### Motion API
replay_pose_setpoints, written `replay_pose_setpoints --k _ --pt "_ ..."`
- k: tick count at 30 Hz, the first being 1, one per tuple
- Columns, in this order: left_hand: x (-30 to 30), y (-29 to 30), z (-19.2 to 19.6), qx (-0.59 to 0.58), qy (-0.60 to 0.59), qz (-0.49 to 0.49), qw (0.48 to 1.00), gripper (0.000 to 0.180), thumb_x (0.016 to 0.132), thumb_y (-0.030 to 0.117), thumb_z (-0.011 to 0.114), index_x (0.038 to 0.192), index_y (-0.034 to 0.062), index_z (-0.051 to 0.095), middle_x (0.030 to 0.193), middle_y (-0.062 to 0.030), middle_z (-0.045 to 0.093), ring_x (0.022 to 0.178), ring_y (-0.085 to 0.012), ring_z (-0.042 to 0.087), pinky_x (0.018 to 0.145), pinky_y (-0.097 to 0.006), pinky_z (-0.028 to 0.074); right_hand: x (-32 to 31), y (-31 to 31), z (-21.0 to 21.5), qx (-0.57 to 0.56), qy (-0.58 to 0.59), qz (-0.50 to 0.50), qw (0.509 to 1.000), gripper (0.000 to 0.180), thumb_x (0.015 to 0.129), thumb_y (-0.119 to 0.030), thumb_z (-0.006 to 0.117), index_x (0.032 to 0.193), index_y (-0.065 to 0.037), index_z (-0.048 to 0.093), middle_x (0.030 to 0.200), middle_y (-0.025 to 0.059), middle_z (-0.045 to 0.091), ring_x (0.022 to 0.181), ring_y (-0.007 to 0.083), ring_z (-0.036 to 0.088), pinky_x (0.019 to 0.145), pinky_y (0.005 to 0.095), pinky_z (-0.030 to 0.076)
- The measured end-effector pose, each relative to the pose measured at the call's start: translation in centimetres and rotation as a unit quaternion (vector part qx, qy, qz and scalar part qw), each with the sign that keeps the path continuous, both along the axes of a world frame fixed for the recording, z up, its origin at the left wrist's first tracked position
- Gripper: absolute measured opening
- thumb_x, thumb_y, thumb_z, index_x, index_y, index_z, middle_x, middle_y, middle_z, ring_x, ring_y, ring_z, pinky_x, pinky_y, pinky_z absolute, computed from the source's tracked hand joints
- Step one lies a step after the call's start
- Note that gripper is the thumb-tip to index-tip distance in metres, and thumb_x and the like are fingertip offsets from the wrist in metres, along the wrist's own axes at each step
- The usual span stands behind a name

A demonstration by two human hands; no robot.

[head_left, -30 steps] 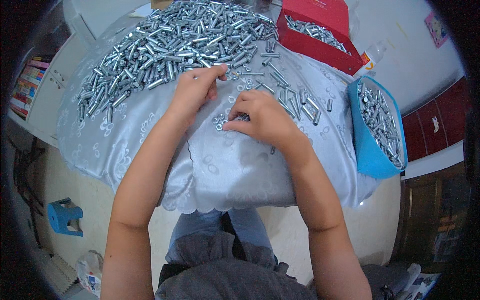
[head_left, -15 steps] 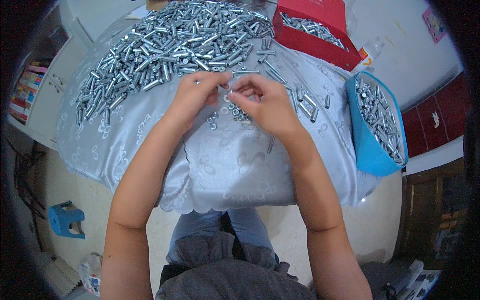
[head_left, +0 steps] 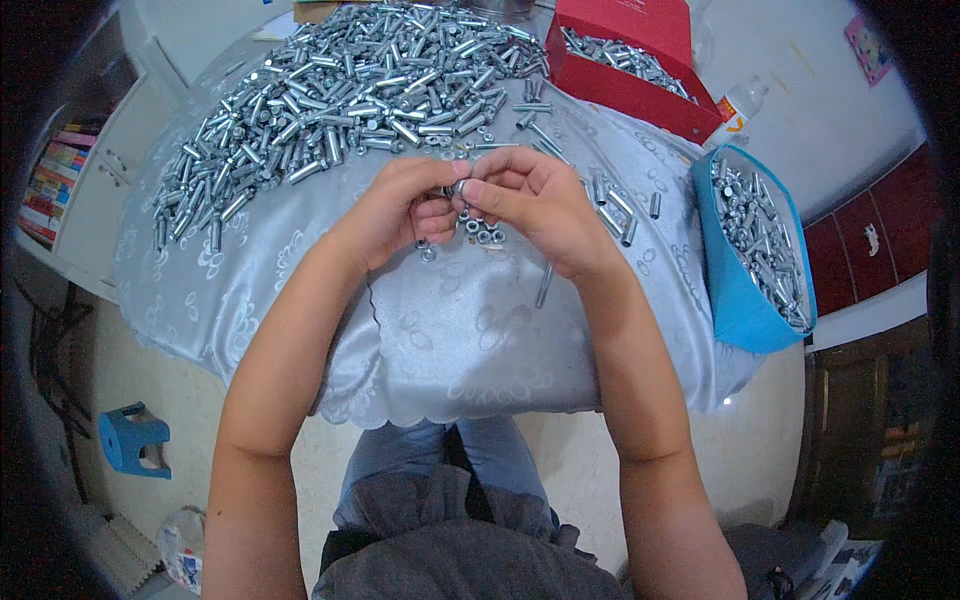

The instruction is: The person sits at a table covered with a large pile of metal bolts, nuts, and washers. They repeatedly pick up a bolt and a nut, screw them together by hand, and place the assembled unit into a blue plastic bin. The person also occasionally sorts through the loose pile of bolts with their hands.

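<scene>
Over the cloth, my left hand [head_left: 405,205] and my right hand [head_left: 540,205] meet fingertip to fingertip. Both pinch a small shiny metal piece [head_left: 461,187] that looks like a nut; my fingers cover much of it, and whatever else they hold is hidden. Just below my fingertips lie several loose nuts [head_left: 485,236] on the silver-grey tablecloth [head_left: 470,340]. Another nut [head_left: 428,254] rests under my left hand. A big heap of metal bolts with sleeves [head_left: 340,100] spreads beyond my hands.
Loose sleeves and bolts [head_left: 615,212] lie right of my right hand. A red box [head_left: 640,85] of metal parts stands at the far right, a blue bin [head_left: 750,300] of bolts at the right edge. A plastic bottle [head_left: 742,105] is behind it. A blue stool [head_left: 135,440] stands on the floor at left.
My hands, slightly apart before, have come together at the fingertips and now grip the small metal piece between them. The heap and the boxes look the same.
</scene>
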State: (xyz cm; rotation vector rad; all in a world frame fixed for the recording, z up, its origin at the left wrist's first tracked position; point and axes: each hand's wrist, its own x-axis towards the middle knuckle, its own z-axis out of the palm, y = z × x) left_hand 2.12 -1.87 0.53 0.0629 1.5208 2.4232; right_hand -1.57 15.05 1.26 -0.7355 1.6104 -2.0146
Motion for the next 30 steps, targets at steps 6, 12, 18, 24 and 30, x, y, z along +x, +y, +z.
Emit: replay_pose_setpoints --k 6,12,18,24,30 --pt "-0.1 0.3 -0.1 -0.090 0.028 0.038 0.995 0.041 0.085 0.040 0.053 0.061 0.0069 0.048 0.049 0.0017 0.038 0.042 -0.0080 0.034 0.041 -0.024 0.028 0.0 0.1 0.1 0.004 -0.041 -0.005 0.999 0.021 0.078 -0.008 0.064 0.096 0.001 0.059 0.085 0.0057 0.062 0.077 0.0095 0.057 0.068 0.0224 0.047" --pt "-0.6 0.6 -0.6 -0.141 0.061 0.165 0.974 0.050 0.085 0.045 0.052 0.053 0.0085 0.044 0.047 0.0002 0.040 0.041 -0.0097 0.036 0.041 -0.024 0.031 0.6 -1.6 -1.3 -0.015 0.151 -0.149 0.977 0.021 0.076 -0.008 0.066 0.096 0.000 0.063 0.084 0.0070 0.063 0.074 0.0122 0.059 0.062 0.0234 0.049" --pt "-0.4 0.5 -0.8 -0.210 0.087 0.169 0.959 0.049 0.085 0.045 0.051 0.052 0.0101 0.042 0.048 0.0003 0.040 0.041 -0.0097 0.037 0.040 -0.024 0.030 0.4 -0.3 -0.4 0.128 0.338 -0.171 0.916 0.019 0.074 -0.014 0.068 0.089 -0.002 0.064 0.082 0.0108 0.062 0.067 0.0154 0.059 0.059 0.0257 0.049" --pt "-0.5 0.3 -0.7 -0.214 0.088 0.147 0.962 0.050 0.085 0.045 0.052 0.052 0.0093 0.044 0.047 0.0004 0.040 0.040 -0.0098 0.039 0.039 -0.024 0.031 0.5 0.2 0.2 0.152 0.366 -0.177 0.901 0.026 0.071 -0.020 0.071 0.089 -0.003 0.062 0.082 0.0103 0.060 0.066 0.0167 0.058 0.059 0.0273 0.047" --pt "-0.4 0.3 -0.3 -0.212 0.086 0.129 0.965 0.050 0.085 0.045 0.052 0.051 0.0099 0.042 0.046 0.0001 0.040 0.040 -0.0103 0.040 0.039 -0.025 0.033 0.0 0.2 -0.2 0.146 0.439 -0.162 0.871 0.033 0.071 -0.018 0.070 0.099 -0.005 0.058 0.079 0.0089 0.058 0.064 0.0175 0.056 0.058 0.0277 0.046"
